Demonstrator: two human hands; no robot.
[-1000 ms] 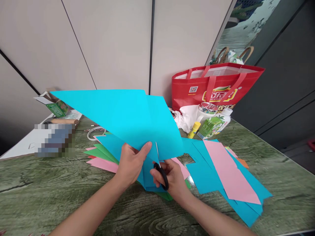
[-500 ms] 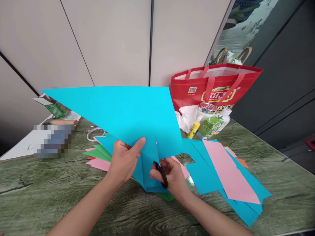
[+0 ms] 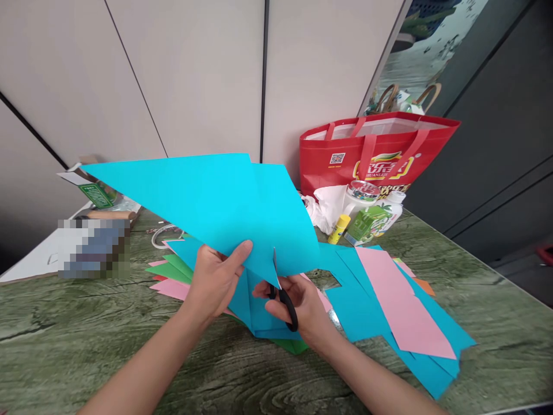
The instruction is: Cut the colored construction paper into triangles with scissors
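Note:
My left hand [image 3: 216, 282] pinches the lower edge of a large blue paper sheet [image 3: 216, 202], holding it up above the table. In my right hand [image 3: 298, 305] are black-handled scissors [image 3: 283, 297], fingers through the loops. The blades point up into the sheet's bottom edge, close to my left thumb. Under my hands lies a pile of blue, green and pink paper [image 3: 181, 276].
More blue [image 3: 363, 300] and pink paper [image 3: 401, 305] lies to the right on the green wood-grain table [image 3: 86, 334]. Behind stand a red tote bag [image 3: 380, 153], a glue stick [image 3: 339, 228], a jar [image 3: 360, 196] and a green-labelled bottle [image 3: 375, 220]. A carton [image 3: 93, 190] sits far left.
The blue sheet has tilted and shifted a little as my left hand turned it. The scissors stay at its lower edge, my right hand sliding slightly down.

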